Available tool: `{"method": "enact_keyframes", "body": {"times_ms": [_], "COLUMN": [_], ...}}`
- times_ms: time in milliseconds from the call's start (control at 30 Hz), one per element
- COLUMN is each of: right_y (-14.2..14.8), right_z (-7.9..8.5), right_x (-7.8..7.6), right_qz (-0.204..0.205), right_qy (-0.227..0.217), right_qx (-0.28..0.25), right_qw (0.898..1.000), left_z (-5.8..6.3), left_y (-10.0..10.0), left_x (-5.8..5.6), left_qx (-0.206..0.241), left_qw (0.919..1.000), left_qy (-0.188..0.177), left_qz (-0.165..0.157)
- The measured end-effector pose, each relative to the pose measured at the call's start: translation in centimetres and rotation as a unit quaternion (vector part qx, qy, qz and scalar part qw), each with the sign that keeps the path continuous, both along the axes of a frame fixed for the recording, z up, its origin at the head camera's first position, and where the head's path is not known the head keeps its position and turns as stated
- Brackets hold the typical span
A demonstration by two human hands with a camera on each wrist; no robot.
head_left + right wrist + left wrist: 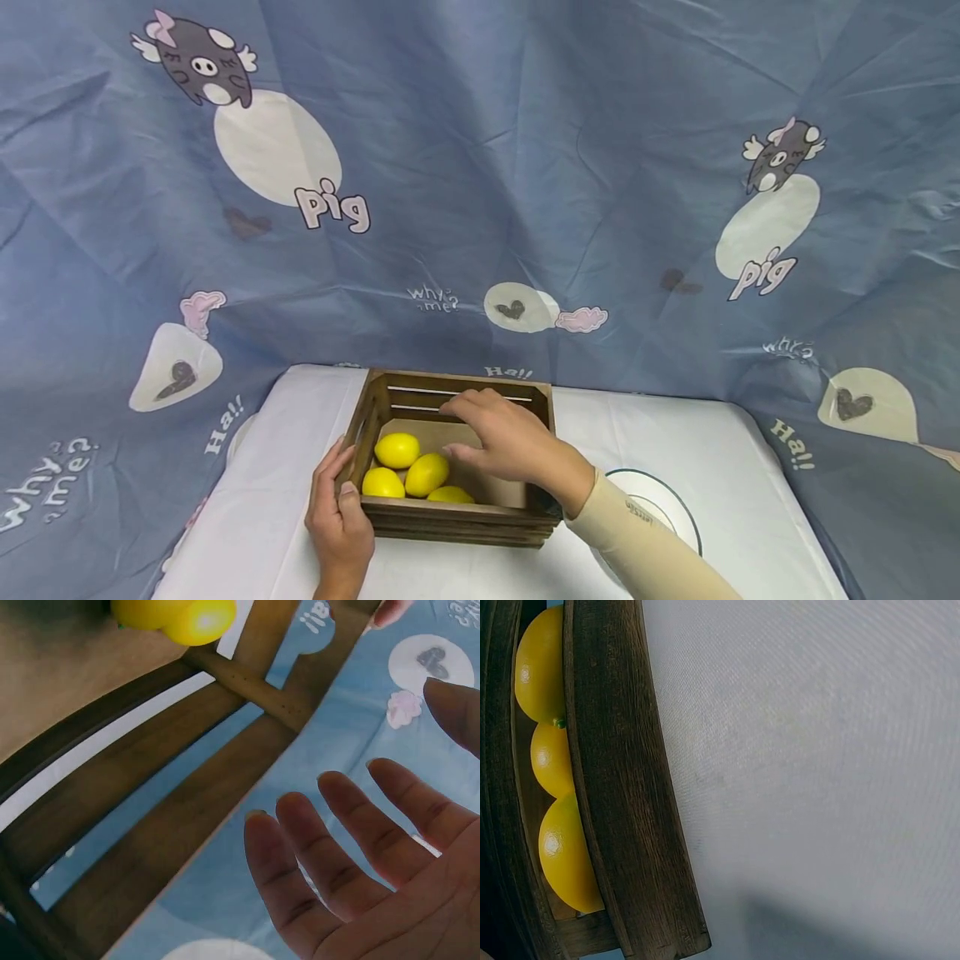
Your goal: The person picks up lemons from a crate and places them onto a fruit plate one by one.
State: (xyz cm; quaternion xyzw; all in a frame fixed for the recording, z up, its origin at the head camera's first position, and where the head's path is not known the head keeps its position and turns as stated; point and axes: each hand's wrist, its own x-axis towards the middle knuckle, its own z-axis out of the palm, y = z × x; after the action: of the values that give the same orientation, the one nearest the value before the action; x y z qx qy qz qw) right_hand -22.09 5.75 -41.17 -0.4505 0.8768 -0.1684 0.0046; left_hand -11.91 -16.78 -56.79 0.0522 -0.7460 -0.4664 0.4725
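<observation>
A dark brown wooden crate (457,531) with slatted walls stands before me. Several yellow lemons (397,450) lie grouped at its left side on a tan base. My left hand (341,508) grips the crate at its near left corner, fingers along the left wall and thumb by the front. Over the crate's inside, to the right of the lemons, hovers my right hand (506,433), fingers spread and holding nothing. The right wrist view shows its separate fingers (292,862) above the slatted wall. Through a gap between slats, the left wrist view shows lemons (566,855) in a row.
To the crate's right, a white plate with a dark rim (686,508) sits partly hidden under my right forearm. A white cloth (427,575) covers the table. Behind and on both sides hangs a blue printed curtain (465,208), close to the crate's back wall.
</observation>
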Motion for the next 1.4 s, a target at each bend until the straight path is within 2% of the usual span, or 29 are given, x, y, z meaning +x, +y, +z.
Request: {"method": "enact_keyframes", "body": {"times_ms": [300,533,767,900,1133,1200,1267,1400], "right_y": [-1.9,-2.7,-2.2,-2.4,-2.9,-3.1,-3.4,-4.1], "right_z": [-1.7,-3.3,-5.0,-5.7,-6.3,-6.5,-6.6,-7.0], "right_x": [-0.8,-1.7,-2.3,-2.7,-2.7,-2.5,-2.2,-1.9], "right_qz": [-0.001,-0.006,-0.020,-0.017,-0.023,-0.024,-0.025,-0.025], "right_qy": [-0.068,-0.087,-0.094,-0.092,-0.121,-0.128,-0.128,-0.122], "right_qx": [0.017,0.050,0.065,0.082,0.173,0.200,0.222,0.250], "right_qw": [0.998,0.995,0.993,0.992,0.977,0.971,0.966,0.960], "left_z": [-0.1,0.0,0.0,0.2,2.8,3.1,2.9,1.5], "left_y": [0.1,0.5,0.8,0.8,1.8,1.9,1.7,0.9], "left_x": [-0.1,-0.1,-0.3,-0.3,0.3,0.4,0.3,-0.1], "left_qx": [0.000,0.002,0.005,0.007,0.018,0.019,0.017,0.012], "left_qw": [0.9999,1.0000,0.9999,0.9998,0.9995,0.9995,0.9995,0.9997], "left_qy": [0.009,-0.006,0.012,0.018,0.024,0.024,0.023,0.012], "left_qz": [0.005,0.002,-0.011,-0.003,0.002,0.005,0.011,0.016]}}
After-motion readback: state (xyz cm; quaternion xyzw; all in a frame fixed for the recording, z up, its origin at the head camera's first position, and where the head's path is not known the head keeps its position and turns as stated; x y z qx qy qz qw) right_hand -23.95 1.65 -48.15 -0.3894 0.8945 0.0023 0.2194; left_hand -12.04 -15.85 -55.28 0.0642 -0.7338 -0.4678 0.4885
